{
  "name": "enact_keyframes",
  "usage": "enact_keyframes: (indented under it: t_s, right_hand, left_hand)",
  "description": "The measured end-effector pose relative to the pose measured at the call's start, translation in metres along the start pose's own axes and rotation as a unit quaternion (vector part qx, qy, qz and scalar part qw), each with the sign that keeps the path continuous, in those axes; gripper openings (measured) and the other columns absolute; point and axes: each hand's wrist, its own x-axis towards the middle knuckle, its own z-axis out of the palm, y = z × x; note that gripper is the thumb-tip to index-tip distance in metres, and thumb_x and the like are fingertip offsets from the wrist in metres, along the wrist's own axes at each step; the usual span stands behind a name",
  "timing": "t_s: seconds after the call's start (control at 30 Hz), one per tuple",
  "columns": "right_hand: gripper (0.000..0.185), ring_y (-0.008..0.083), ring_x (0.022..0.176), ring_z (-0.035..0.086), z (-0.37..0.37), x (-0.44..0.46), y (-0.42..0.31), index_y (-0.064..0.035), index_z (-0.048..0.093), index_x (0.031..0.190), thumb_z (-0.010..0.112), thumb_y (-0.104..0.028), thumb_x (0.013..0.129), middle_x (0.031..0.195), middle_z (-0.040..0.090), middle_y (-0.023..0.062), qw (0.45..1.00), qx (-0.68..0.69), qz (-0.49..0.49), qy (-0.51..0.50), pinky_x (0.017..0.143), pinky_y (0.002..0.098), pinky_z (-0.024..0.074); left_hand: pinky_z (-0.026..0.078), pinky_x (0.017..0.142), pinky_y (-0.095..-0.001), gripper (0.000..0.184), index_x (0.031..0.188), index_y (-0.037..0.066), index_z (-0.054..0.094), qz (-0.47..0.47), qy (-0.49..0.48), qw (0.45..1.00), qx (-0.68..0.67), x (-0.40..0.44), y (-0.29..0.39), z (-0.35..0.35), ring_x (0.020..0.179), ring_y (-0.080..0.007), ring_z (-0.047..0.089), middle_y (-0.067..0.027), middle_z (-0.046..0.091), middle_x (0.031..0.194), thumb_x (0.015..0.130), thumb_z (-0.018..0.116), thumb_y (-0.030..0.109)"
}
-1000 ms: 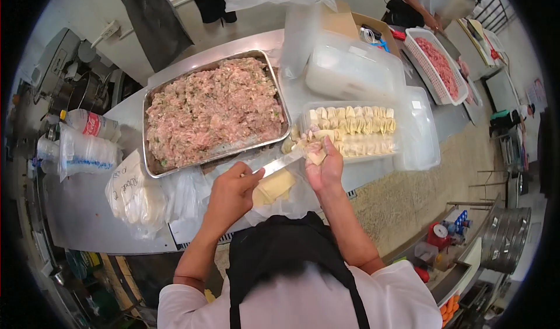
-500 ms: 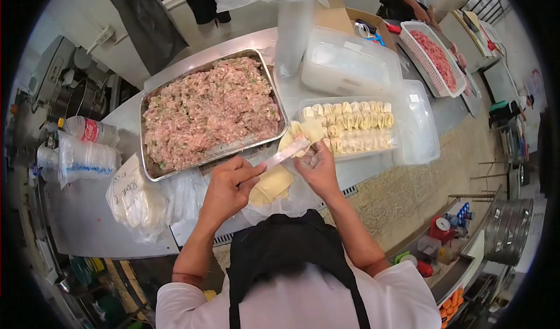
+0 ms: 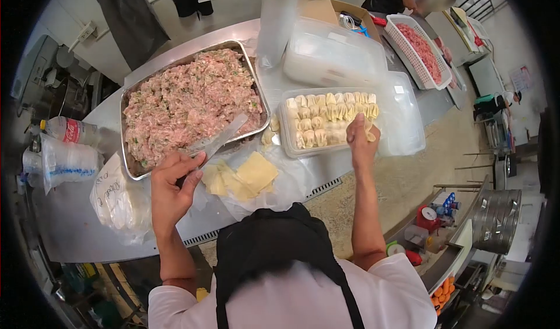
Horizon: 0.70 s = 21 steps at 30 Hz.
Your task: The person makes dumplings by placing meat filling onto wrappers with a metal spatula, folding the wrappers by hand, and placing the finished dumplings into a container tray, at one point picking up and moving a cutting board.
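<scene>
My left hand (image 3: 174, 183) is closed on a flat, pale spatula (image 3: 219, 139), whose blade lies over the near right edge of a metal tray (image 3: 123, 132) of minced meat (image 3: 189, 101). My right hand (image 3: 363, 145) is over the right end of a clear plastic box (image 3: 284, 132) with rows of folded wontons (image 3: 318, 100). Its fingers are pinched on a wonton (image 3: 370, 133), partly hidden by the hand. Square yellow wrappers (image 3: 256, 173) lie on plastic sheeting in front of the tray, between my hands.
Closed plastic boxes (image 3: 335, 52) and a lid (image 3: 407, 119) stand around the wonton box. Bagged goods (image 3: 119, 198) and a bottle (image 3: 70, 131) are at the left. Farther right, a person's hand (image 3: 409, 2) is near a white basket (image 3: 402, 52) of meat.
My right hand has moved right, from over the wrappers to the wonton box. My left hand has swung left with the spatula, away from the wrapper it was touching. The view has shifted slightly.
</scene>
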Motion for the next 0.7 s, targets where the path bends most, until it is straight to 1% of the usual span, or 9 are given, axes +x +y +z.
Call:
enact_keyframes:
  t_s: [0.07,0.1,0.13,0.2,0.23,0.33,0.4,0.53,0.7]
  right_hand:
    - [0.032,0.0085,0.061,0.051,-0.007,0.010,-0.009,-0.0053,0.066,0.087,0.057,-0.032,0.102,0.068,0.057,-0.0012,0.973,-0.224,-0.059,0.021,0.054,0.0240,0.0393]
    - [0.034,0.0148,0.067,0.055,-0.008,0.013,-0.012,-0.0025,0.067,0.092,0.055,-0.032,0.103,0.076,0.060,0.0033,0.948,-0.315,-0.043,0.005,0.062,0.0289,0.0447]
    - [0.034,0.0148,0.067,0.055,-0.013,0.017,-0.008,-0.0025,0.067,0.092,0.055,-0.032,0.103,0.076,0.060,0.0033,0.947,-0.318,-0.043,0.005,0.062,0.0289,0.0447]
    - [0.029,0.0312,0.079,0.061,-0.021,0.025,0.007,0.0003,0.067,0.099,0.062,-0.029,0.097,0.089,0.063,0.0168,0.910,-0.406,-0.048,-0.067,0.073,0.0379,0.0488]
    - [0.029,0.0312,0.079,0.061,-0.022,0.028,0.013,0.0003,0.067,0.099,0.062,-0.029,0.097,0.089,0.063,0.0168,0.910,-0.407,-0.048,-0.067,0.073,0.0379,0.0488]
    - [0.023,0.0350,0.081,0.060,-0.008,0.032,0.015,-0.0009,0.067,0.100,0.069,-0.020,0.087,0.094,0.063,0.0177,0.870,-0.464,-0.134,-0.105,0.074,0.0388,0.0496]
    - [0.023,0.0324,0.082,0.062,0.005,0.030,0.010,-0.0003,0.067,0.096,0.073,-0.009,0.075,0.096,0.063,0.0183,0.912,-0.388,-0.116,-0.060,0.074,0.0396,0.0503]
    - [0.023,0.0292,0.081,0.066,0.010,0.035,0.024,0.0004,0.067,0.092,0.074,-0.002,0.071,0.093,0.067,0.0179,0.914,-0.396,-0.081,-0.028,0.073,0.0372,0.0529]
    - [0.025,0.0247,0.072,0.070,0.007,0.040,0.036,0.0013,0.066,0.091,0.078,-0.002,0.070,0.077,0.070,0.0133,0.910,-0.408,-0.050,-0.053,0.070,0.0318,0.0563]
  left_hand:
    - [0.042,0.062,-0.0258,0.037,0.110,0.001,0.074,0.004,-0.022,1.000,-0.008,-0.003,-0.010,0.005,0.069,-0.0151,0.055,-0.0079,0.061,0.078,0.075,0.069,-0.010]
    - [0.042,0.062,-0.0258,0.037,0.110,0.001,0.074,0.004,-0.022,1.000,-0.011,-0.003,-0.009,0.007,0.069,-0.0151,0.055,-0.0079,0.061,0.078,0.075,0.069,-0.010]
    - [0.042,0.062,-0.0260,0.037,0.110,0.001,0.074,-0.013,-0.022,1.000,-0.002,-0.003,-0.006,0.008,0.069,-0.0151,0.055,-0.0079,0.061,0.078,0.075,0.070,-0.010]
    - [0.042,0.062,-0.0261,0.037,0.110,0.001,0.074,-0.031,-0.021,0.999,0.006,-0.004,-0.006,0.010,0.069,-0.0152,0.055,-0.0080,0.061,0.079,0.076,0.070,-0.010]
    - [0.042,0.062,-0.0262,0.036,0.110,0.002,0.074,-0.036,-0.019,0.999,0.001,-0.004,-0.008,0.011,0.069,-0.0152,0.056,-0.0080,0.061,0.079,0.076,0.070,-0.009]
    - [0.042,0.062,-0.0263,0.036,0.110,0.002,0.074,-0.044,-0.020,0.999,-0.001,-0.006,-0.009,0.011,0.069,-0.0153,0.056,-0.0079,0.061,0.079,0.076,0.070,-0.009]
    - [0.042,0.062,-0.0263,0.036,0.110,0.002,0.074,-0.047,-0.023,0.999,0.003,-0.007,-0.010,0.010,0.069,-0.0152,0.056,-0.0079,0.062,0.079,0.076,0.070,-0.009]
    - [0.042,0.061,-0.0262,0.037,0.110,0.002,0.074,-0.053,-0.015,0.998,0.020,-0.011,-0.013,0.007,0.069,-0.0149,0.055,-0.0076,0.061,0.078,0.076,0.070,-0.009]
    - [0.040,0.059,-0.0264,0.036,0.110,0.003,0.074,-0.062,-0.002,0.998,0.008,-0.016,-0.020,0.008,0.067,-0.0144,0.053,-0.0075,0.061,0.079,0.076,0.070,-0.007]
